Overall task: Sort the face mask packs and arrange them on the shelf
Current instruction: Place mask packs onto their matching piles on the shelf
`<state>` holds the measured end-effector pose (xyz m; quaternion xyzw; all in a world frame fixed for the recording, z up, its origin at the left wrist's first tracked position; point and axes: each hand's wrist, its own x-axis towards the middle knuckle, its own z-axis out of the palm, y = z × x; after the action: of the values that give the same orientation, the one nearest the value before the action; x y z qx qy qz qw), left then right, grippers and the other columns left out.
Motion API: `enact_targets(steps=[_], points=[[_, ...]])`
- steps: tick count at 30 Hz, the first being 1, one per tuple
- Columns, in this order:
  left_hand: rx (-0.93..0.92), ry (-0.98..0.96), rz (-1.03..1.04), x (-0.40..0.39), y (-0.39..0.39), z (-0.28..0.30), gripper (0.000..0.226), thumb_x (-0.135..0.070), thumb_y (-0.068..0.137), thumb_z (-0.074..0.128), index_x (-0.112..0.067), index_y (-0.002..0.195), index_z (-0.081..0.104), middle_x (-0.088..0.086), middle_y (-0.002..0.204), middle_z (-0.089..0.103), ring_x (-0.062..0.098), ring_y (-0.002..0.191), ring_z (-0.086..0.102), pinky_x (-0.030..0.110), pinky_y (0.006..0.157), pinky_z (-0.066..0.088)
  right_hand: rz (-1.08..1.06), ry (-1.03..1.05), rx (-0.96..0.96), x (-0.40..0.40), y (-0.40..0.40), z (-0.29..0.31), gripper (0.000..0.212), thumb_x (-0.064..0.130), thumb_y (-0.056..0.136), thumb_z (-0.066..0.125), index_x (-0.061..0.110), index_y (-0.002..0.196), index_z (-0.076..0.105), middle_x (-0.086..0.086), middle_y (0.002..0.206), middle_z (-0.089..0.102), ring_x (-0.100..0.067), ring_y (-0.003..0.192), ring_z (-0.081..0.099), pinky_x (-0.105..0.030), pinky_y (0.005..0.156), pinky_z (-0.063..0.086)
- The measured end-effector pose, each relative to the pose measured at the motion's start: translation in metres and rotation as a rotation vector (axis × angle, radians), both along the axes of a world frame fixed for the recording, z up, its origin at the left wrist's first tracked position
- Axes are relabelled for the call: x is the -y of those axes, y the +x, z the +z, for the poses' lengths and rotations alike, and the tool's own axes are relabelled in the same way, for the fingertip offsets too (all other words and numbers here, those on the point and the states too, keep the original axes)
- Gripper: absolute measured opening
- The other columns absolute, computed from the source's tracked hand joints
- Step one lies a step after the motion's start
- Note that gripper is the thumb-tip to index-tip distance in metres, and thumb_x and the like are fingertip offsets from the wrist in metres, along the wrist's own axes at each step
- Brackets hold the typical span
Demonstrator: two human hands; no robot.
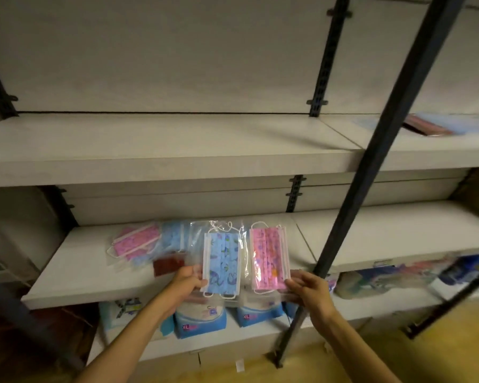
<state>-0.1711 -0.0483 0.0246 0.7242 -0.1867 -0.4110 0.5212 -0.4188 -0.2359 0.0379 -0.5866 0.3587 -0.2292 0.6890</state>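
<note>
My left hand point(187, 281) grips the lower left edge of a blue patterned face mask pack point(223, 262) in clear plastic. My right hand point(309, 287) pinches the lower right corner of a pink patterned mask pack point(268, 258). Both packs are held upright, side by side, over the front of the middle shelf point(94, 283). Behind them on that shelf lie another pink pack point(136, 240), a blue pack point(173, 236) and a dark red pack point(168, 264), loosely overlapping.
A dark metal post point(385, 150) slants across the right side, just right of my right hand. The upper shelf point(163, 150) carries red and blue packs point(437, 125) at far right. Blue XL bags point(199, 322) stand on the shelf below.
</note>
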Motion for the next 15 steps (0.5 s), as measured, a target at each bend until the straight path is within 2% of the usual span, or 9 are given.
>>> enact_targets(steps=[2,5,9,13,15], points=[[-0.002,-0.016,-0.034,0.016,-0.031,0.005,0.036,0.008,0.09,0.056,-0.016,0.117,0.064,0.007,0.111,0.074,0.022,0.094,0.074,0.036,0.073,0.061,-0.017,-0.036,-0.006,0.01,-0.035,0.004,0.012,-0.001,0.095,0.057,-0.001,0.098,0.069,-0.021,0.086,0.072,-0.036,0.082,0.071,-0.04,0.073,0.061],[-0.006,-0.037,-0.068,0.044,-0.079,0.015,0.035,0.006,0.092,0.054,-0.021,0.113,0.063,0.007,0.112,0.073,0.023,0.095,0.074,0.039,0.074,0.061,-0.06,-0.036,-0.015,0.03,-0.088,0.013,0.012,-0.001,0.094,0.059,0.001,0.101,0.069,-0.02,0.09,0.075,-0.032,0.083,0.074,-0.041,0.074,0.061],[0.041,-0.055,-0.133,0.085,-0.139,0.03,0.035,0.002,0.093,0.056,-0.024,0.118,0.059,0.006,0.118,0.07,0.024,0.101,0.071,0.042,0.077,0.061,-0.141,-0.044,0.0,0.056,-0.152,0.028,0.012,-0.001,0.093,0.062,0.005,0.099,0.07,-0.017,0.089,0.076,-0.025,0.075,0.074,-0.04,0.073,0.06],[0.054,-0.111,-0.163,0.125,-0.198,0.052,0.033,0.003,0.095,0.053,-0.024,0.112,0.061,0.006,0.109,0.072,0.022,0.089,0.074,0.039,0.064,0.061,-0.201,-0.071,0.003,0.083,-0.208,0.046,0.011,0.001,0.092,0.062,0.003,0.099,0.07,-0.014,0.089,0.076,-0.024,0.077,0.074,-0.038,0.07,0.059],[0.073,-0.144,-0.187,0.146,-0.222,0.065,0.032,0.004,0.095,0.052,-0.02,0.112,0.062,0.009,0.108,0.073,0.023,0.088,0.075,0.043,0.07,0.061,-0.216,-0.082,0.008,0.097,-0.231,0.058,0.012,0.0,0.093,0.061,0.003,0.101,0.07,-0.014,0.089,0.076,-0.024,0.076,0.074,-0.034,0.067,0.059]])
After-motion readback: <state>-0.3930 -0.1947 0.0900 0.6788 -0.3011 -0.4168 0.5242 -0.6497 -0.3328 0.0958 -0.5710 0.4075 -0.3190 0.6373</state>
